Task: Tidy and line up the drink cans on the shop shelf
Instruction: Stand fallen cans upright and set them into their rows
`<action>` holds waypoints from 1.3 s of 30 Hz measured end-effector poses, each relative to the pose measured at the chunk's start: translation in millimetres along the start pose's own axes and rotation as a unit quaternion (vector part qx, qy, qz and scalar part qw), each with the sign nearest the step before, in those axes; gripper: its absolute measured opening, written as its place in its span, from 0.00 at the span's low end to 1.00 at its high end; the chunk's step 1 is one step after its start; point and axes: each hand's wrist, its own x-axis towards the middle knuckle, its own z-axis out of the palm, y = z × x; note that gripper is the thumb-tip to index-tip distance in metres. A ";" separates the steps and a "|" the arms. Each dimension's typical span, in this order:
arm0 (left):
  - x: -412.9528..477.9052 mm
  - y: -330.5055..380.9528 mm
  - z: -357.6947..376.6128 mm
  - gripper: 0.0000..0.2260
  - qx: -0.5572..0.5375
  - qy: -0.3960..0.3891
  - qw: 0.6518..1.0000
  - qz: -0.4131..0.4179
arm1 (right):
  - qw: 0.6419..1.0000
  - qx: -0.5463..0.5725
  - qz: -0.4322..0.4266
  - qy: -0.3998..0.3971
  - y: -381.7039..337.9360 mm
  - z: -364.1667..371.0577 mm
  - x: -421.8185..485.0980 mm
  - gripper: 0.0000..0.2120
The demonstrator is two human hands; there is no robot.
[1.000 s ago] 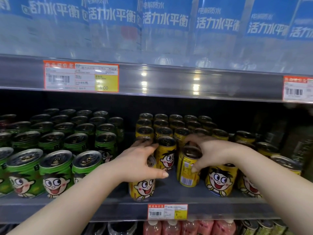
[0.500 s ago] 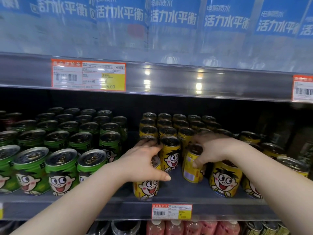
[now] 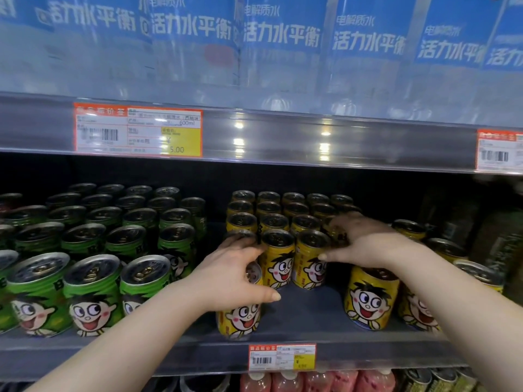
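Yellow cartoon-face drink cans [image 3: 278,261] stand in rows on the grey shelf [image 3: 308,315]. One yellow can [image 3: 239,318] stands alone at the front edge; my left hand [image 3: 230,278] grips it from above, thumb down its right side. My right hand [image 3: 365,244] curls over the yellow cans further back. Its thumb lies against the right side of a face-forward can [image 3: 308,264], and its fingers cover the top of a can behind. Two more yellow cans [image 3: 370,301] stand at the front right under my right forearm.
Green cans [image 3: 93,295] of the same brand fill the shelf's left half. Dark bottles [image 3: 501,250] stand at the far right. The shelf above carries blue-labelled bottles [image 3: 283,38] and a price tag [image 3: 138,131]. Pink bottles [image 3: 311,381] show on the shelf below.
My right hand has carried its can back and left. The can stands beside the second-row can, its face turned forward instead of its barcode. My left hand has stayed on the front can.
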 end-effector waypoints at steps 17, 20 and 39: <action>-27.0 -18.3 43.5 0.45 -0.329 0.192 0.925 -0.013 | 0.960 0.226 -0.163 0.014 -23.1 41.1 -33.2 0.39; -27.4 -21.0 44.1 0.41 -0.326 0.170 0.930 -0.012 | 0.950 0.264 -0.164 0.003 -23.9 51.8 -26.5 0.40; -4.7 25.9 -3.3 0.47 -0.002 0.091 0.996 0.009 | 0.992 -0.092 0.082 0.019 57.7 25.4 -17.3 0.35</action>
